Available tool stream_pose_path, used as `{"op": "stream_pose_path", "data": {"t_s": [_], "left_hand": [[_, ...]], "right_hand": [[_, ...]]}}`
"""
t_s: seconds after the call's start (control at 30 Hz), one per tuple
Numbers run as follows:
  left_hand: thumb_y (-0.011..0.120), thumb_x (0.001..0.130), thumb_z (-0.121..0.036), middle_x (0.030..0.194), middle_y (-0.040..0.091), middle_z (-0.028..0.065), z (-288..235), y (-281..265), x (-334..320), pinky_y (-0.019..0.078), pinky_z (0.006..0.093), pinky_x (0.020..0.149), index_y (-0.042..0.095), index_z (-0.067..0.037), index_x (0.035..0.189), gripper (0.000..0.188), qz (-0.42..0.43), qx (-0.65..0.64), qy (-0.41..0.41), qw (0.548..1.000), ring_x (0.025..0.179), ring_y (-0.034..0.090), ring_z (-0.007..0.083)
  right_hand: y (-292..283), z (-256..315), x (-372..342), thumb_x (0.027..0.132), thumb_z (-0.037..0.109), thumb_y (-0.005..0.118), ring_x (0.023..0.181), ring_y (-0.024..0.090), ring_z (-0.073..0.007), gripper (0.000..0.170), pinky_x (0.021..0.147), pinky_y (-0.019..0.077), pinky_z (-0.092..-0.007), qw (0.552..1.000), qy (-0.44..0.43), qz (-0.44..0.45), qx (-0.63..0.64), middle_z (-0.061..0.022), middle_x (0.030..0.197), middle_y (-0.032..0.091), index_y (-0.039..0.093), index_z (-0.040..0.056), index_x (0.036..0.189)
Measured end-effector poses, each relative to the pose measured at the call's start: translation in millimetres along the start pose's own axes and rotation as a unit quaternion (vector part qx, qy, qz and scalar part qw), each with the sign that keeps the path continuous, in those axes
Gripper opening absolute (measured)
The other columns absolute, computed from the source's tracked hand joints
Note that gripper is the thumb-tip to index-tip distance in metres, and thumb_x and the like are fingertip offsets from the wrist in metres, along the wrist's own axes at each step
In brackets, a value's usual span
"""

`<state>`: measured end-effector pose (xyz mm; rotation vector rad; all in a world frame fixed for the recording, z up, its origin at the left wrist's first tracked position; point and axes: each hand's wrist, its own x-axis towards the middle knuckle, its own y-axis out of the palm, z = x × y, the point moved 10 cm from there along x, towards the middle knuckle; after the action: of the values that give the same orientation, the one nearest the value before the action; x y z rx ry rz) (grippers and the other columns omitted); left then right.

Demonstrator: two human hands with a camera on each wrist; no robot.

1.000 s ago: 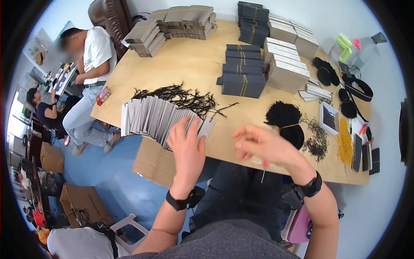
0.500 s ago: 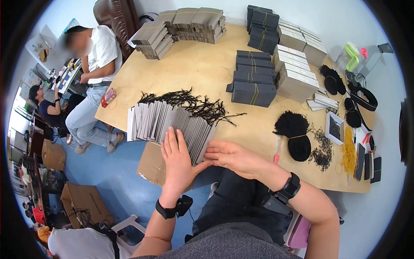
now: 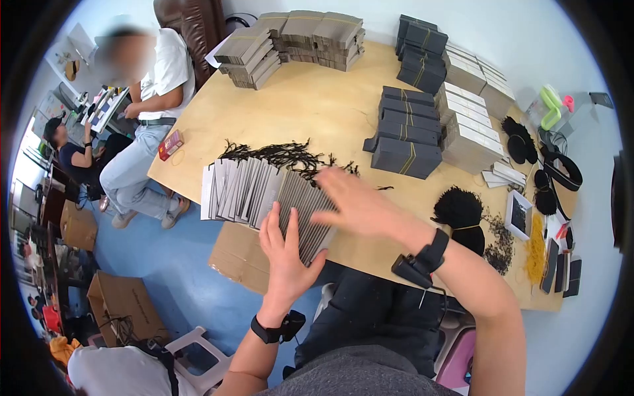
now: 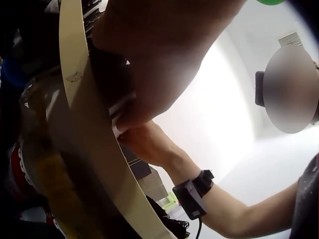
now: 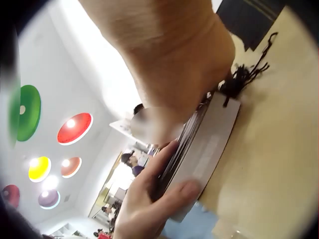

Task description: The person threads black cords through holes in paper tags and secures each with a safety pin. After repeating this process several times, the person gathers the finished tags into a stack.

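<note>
A long fanned row of grey-white card tags (image 3: 244, 191) stands on edge along the table's near edge, black cords (image 3: 277, 153) trailing from its far side. My left hand (image 3: 290, 257) is at the near right end of the row. In the right wrist view its thumb (image 5: 182, 194) presses the outermost tag (image 5: 212, 137) while the fingers lie across the edges of the others. My right hand (image 3: 363, 204), slightly blurred, reaches over the row's right end with its fingers extended near the cords. Its fingertips are partly hidden in the right wrist view.
Banded dark card bundles (image 3: 406, 155) and pale stacks (image 3: 472, 142) stand at the back right. Grey bundles (image 3: 251, 53) line the far edge. A black cord bundle (image 3: 459, 204) and yellow bands (image 3: 536, 247) lie to the right. A cardboard box (image 3: 234, 261) sits below the row.
Both hands came down from above the table to the tags' right end. Since then the right hand has moved from the row's near end toward the cords; the left thumb stays at the end tag.
</note>
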<state>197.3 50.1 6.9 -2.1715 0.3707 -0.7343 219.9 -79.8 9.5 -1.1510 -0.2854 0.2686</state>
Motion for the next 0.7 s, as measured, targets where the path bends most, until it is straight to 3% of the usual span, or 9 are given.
{"op": "stream_pose_path", "data": {"t_s": [0.07, 0.13, 0.2, 0.23, 0.3, 0.4, 0.53, 0.6, 0.7], "left_hand": [[0.083, 0.069, -0.018, 0.155, 0.022, 0.0286, -1, 0, 3, 0.0229, 0.0594, 0.113, 0.040, -0.001, 0.147, 0.091, 0.021, -0.022, 0.010, 0.999, 0.139, 0.024, 0.0500], [0.083, 0.070, -0.018, 0.156, 0.021, 0.0284, 4, 0, 5, 0.0221, 0.0592, 0.114, 0.039, -0.002, 0.148, 0.091, 0.030, -0.037, 0.008, 0.999, 0.139, 0.024, 0.0496], [0.083, 0.069, -0.019, 0.156, 0.024, 0.0261, 7, -2, 8, 0.0222, 0.0558, 0.115, 0.037, -0.003, 0.150, 0.095, 0.030, -0.103, 0.011, 0.994, 0.142, 0.023, 0.0466], [0.083, 0.069, -0.019, 0.156, 0.024, 0.0261, 8, 0, 7, 0.0222, 0.0558, 0.115, 0.037, -0.003, 0.150, 0.095, 0.029, -0.103, 0.011, 0.994, 0.142, 0.023, 0.0466], [0.085, 0.068, -0.021, 0.156, 0.022, 0.0270, 15, -1, 1, 0.0227, 0.0566, 0.115, 0.033, -0.004, 0.152, 0.100, -0.017, -0.108, -0.001, 0.994, 0.143, 0.020, 0.0474], [0.087, 0.066, -0.025, 0.157, 0.018, 0.0287, -4, -1, 9, 0.0239, 0.0581, 0.114, 0.029, -0.002, 0.153, 0.106, -0.039, -0.030, -0.024, 0.998, 0.143, 0.019, 0.0490], [0.086, 0.067, -0.030, 0.156, 0.016, 0.0321, 9, 9, 9, 0.0261, 0.0614, 0.112, 0.027, 0.005, 0.150, 0.108, 0.008, 0.019, -0.045, 0.999, 0.140, 0.020, 0.0535], [0.086, 0.067, -0.031, 0.154, 0.019, 0.0329, 3, 9, 11, 0.0271, 0.0613, 0.111, 0.027, 0.006, 0.150, 0.108, 0.018, 0.035, -0.045, 0.998, 0.138, 0.023, 0.0535], [0.086, 0.068, -0.034, 0.149, 0.025, 0.0337, 0, 9, 12, 0.0292, 0.0608, 0.110, 0.028, 0.009, 0.148, 0.108, 0.046, 0.077, -0.033, 0.995, 0.132, 0.030, 0.0527]], "right_hand": [[-14, -46, 0, 0.095, 0.064, 0.048, 0.148, 0.026, -0.0364, 0.089, 0.120, 0.0257, -0.0443, 0.989, 0.136, -0.046, 0.033, -0.0202, 0.160, 0.028, 0.034, -0.0050, 0.149], [-29, -38, 13, 0.097, 0.062, 0.048, 0.148, 0.026, -0.0365, 0.086, 0.120, 0.0266, -0.0434, 0.993, 0.093, -0.054, 0.049, -0.0224, 0.159, 0.028, 0.034, -0.0052, 0.149], [-37, -14, 29, 0.099, 0.054, 0.051, 0.149, 0.023, -0.0350, 0.080, 0.121, 0.0245, -0.0419, 0.980, -0.006, -0.077, 0.185, -0.0209, 0.161, 0.024, 0.032, -0.0031, 0.151], [-27, -16, 35, 0.099, 0.054, 0.051, 0.149, 0.023, -0.0350, 0.080, 0.121, 0.0245, -0.0419, 0.980, -0.007, -0.078, 0.186, -0.0209, 0.161, 0.024, 0.032, -0.0031, 0.151], [14, -16, 43, 0.098, 0.053, 0.053, 0.149, 0.024, -0.0349, 0.079, 0.120, 0.0265, -0.0411, 0.989, -0.040, -0.011, 0.140, -0.0206, 0.161, 0.023, 0.032, -0.0025, 0.151], [14, -9, 39, 0.097, 0.053, 0.055, 0.149, 0.026, -0.0347, 0.080, 0.119, 0.0295, -0.0400, 0.987, -0.025, -0.027, 0.158, -0.0201, 0.162, 0.022, 0.032, -0.0021, 0.151], [1, -4, 16, 0.095, 0.054, 0.058, 0.147, 0.030, -0.0342, 0.082, 0.117, 0.0332, -0.0394, 0.996, 0.010, 0.024, 0.086, -0.0182, 0.161, 0.024, 0.033, -0.0002, 0.151], [4, -2, 15, 0.092, 0.058, 0.059, 0.148, 0.029, -0.0333, 0.086, 0.119, 0.0303, -0.0429, 1.000, -0.008, -0.007, 0.029, -0.0167, 0.162, 0.022, 0.033, 0.0024, 0.152], [-5, 4, 7, 0.085, 0.068, 0.060, 0.152, 0.016, -0.0313, 0.093, 0.122, 0.0200, -0.0500, 0.997, -0.001, -0.014, -0.075, -0.0130, 0.163, 0.022, 0.036, 0.0067, 0.152]]}}
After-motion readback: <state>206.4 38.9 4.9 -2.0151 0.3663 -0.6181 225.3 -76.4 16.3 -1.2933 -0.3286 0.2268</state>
